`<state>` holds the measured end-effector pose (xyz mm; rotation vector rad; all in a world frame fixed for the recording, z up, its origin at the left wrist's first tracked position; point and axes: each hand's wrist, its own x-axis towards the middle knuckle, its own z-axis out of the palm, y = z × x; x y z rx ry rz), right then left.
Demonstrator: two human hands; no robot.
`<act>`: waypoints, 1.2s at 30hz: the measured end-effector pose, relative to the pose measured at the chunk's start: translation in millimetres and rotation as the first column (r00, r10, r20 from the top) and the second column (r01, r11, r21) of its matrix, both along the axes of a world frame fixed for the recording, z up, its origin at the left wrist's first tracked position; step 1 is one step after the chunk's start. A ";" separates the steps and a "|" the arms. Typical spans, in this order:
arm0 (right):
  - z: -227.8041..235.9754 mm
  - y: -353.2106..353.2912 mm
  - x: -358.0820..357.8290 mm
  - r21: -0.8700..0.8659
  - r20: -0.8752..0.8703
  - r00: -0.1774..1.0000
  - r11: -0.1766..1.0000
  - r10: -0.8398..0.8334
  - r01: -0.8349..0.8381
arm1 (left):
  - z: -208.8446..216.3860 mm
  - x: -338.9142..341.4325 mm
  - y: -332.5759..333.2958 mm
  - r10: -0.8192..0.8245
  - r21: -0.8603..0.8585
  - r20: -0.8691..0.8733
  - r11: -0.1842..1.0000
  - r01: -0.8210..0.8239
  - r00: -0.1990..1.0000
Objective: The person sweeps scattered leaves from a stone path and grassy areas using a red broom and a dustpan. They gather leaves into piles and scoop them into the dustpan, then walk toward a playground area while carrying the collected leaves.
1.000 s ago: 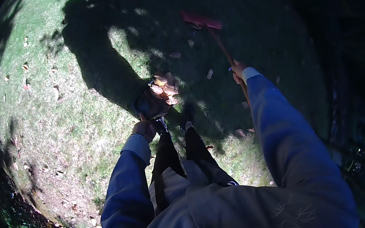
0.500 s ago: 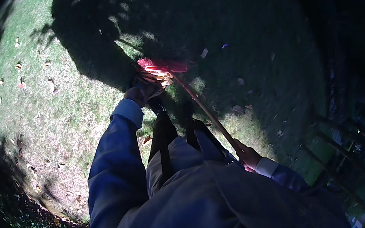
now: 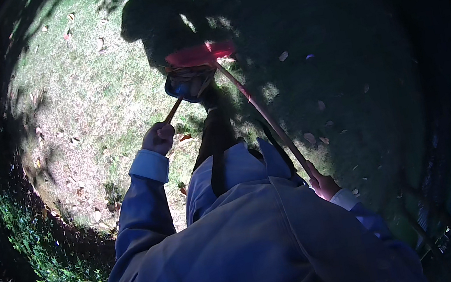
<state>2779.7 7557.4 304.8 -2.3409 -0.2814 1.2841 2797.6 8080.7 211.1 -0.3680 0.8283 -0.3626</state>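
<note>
My left hand is closed around the short handle of a dark blue dustpan beyond my feet. Dry brown leaves are heaped in the pan. On the right, my right hand grips the long wooden stick of a broom. Its red bristle head lies across the far side of the dustpan, against the leaves. Deep shade hides part of the pan's right edge.
Sunlit grass with scattered leaves stretches to the left, and shaded grass with more leaves to the right. Green low plants border the lower left. Dark bar-like shapes stand at the lower right, too dim to name.
The dustpan, hidden behind my left hand before, now shows with its handle. My left hand has drawn back toward me, and the broom head has swung across the pan's far side.
</note>
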 end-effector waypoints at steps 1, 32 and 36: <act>1.3 -7.8 -7.4 -0.002 0.022 0.999 0.999 0.049 -0.049 | 9.6 -33.4 -5.7 0.066 -0.040 0.018 0.997 -0.065 0.998; 31.9 89.5 -277.2 -0.081 -0.391 0.869 0.952 -0.304 0.297 | -85.5 -541.5 -79.3 0.222 -0.367 -0.491 0.824 -0.431 0.842; 7.8 126.4 -301.7 -0.002 -0.471 0.840 0.953 -0.269 0.303 | -77.5 -524.1 -57.0 0.198 -0.291 -0.536 0.869 -0.399 0.821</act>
